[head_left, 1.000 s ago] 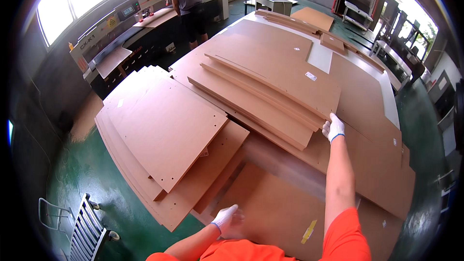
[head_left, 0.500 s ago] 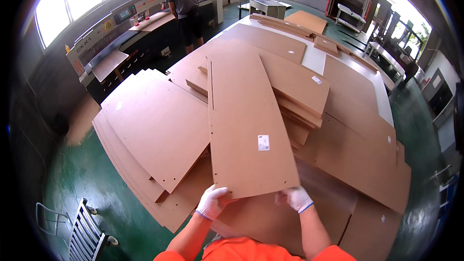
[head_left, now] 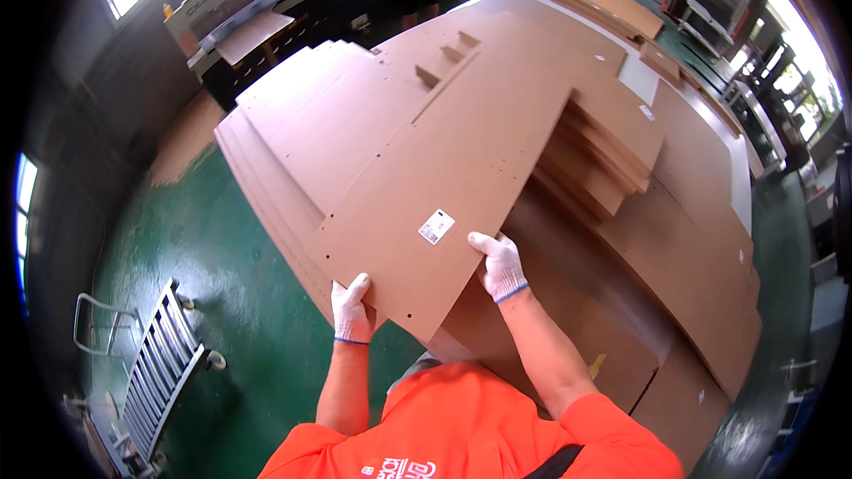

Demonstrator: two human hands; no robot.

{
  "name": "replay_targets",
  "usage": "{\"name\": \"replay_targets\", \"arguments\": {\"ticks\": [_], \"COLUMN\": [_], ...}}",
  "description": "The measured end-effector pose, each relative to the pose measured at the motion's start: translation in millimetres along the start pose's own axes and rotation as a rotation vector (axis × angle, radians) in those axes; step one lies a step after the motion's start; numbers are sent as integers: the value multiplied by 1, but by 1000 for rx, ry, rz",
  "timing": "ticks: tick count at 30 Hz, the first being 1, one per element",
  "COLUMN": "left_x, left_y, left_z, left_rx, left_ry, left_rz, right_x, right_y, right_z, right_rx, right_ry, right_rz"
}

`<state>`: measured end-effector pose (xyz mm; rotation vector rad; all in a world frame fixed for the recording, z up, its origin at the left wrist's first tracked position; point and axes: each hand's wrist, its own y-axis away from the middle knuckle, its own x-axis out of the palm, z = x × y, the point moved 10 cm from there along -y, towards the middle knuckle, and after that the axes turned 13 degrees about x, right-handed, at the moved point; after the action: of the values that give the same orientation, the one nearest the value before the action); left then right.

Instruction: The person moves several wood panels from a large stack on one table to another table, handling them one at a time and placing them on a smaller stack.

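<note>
Brown board point(head_left: 448, 164) mid-frame, left hand point(head_left: 353, 310) with fingers clasping its lower edge, right hand point(head_left: 500, 268) grasping its right edge, white label point(head_left: 436, 226) on top, slatted cart point(head_left: 165, 368) lower left.

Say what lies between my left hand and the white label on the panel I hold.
Only bare brown panel lies between your left hand and the white label in the head view.
</note>
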<state>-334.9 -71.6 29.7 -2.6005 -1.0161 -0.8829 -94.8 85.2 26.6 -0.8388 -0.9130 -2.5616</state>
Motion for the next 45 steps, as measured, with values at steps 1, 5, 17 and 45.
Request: {"name": "replay_targets", "arguments": {"ticks": [1, 5, 17, 45], "left_x": [-14, -35, -27, 138], "left_y": [-3, -22, -262, -66], "left_z": [-16, -55, -126, 23], "left_rx": [8, -124, 571, 737], "left_ry": [-13, -54, -1031, -1766], "left_rz": [24, 160, 106, 928], "right_x": [10, -88, -146, -292], "right_y": [18, 1, 75, 47], "right_z": [-10, 17, 32, 281], "right_rx": [-2, -143, -359, -704], "right_ry": [5, -131, -519, 933], "right_rz": [8, -51, -354, -1244]}}
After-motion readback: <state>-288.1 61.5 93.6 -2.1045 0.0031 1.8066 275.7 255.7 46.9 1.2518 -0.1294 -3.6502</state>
